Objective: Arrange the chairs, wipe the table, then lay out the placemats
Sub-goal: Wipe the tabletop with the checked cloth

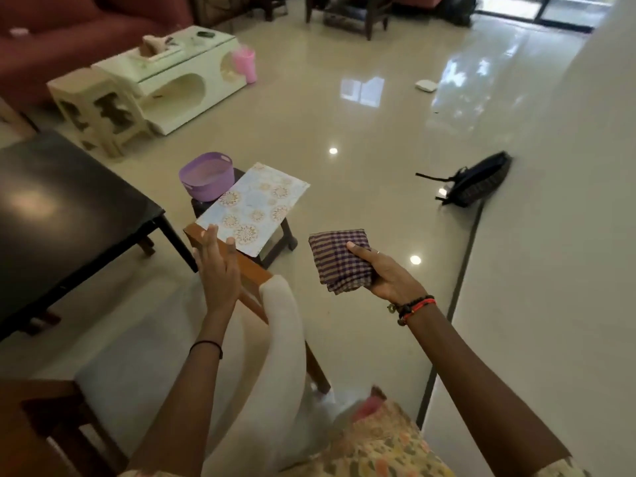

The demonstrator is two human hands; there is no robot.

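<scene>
- Head view, the only one: I look down over a chair (261, 304) with a wooden frame and pale padded back, just beside the dark table (69, 208), whose top is bare where it shows.
- Right hand (385, 273) holds a folded purple-checked cloth (339, 261) out over the floor, well clear of the table. My read: it is the wiping cloth, kept ready in the free hand while the other deals with the chair.
- Right fingers: thumb (358, 251) lies across the top of the fold, the others are hidden beneath; clamped on the cloth.
- Left hand (216, 266) is raised, palm flat, against the top rail of the chair. Fingers straight and close together, not curled round anything; touching the rail or just beside it, I cannot tell which.
- Placemat (253, 208), pale with round floral motifs, rests on a small dark stool (275, 235) beyond the chair, one corner near the left fingertips. Probably parked there until the table is wiped.
- Purple basket (206, 175) sits on the same stool, touching or overlapping the mat's far edge.
- Judgement: chair-arranging is the step in hand; wiping not yet begun.
</scene>
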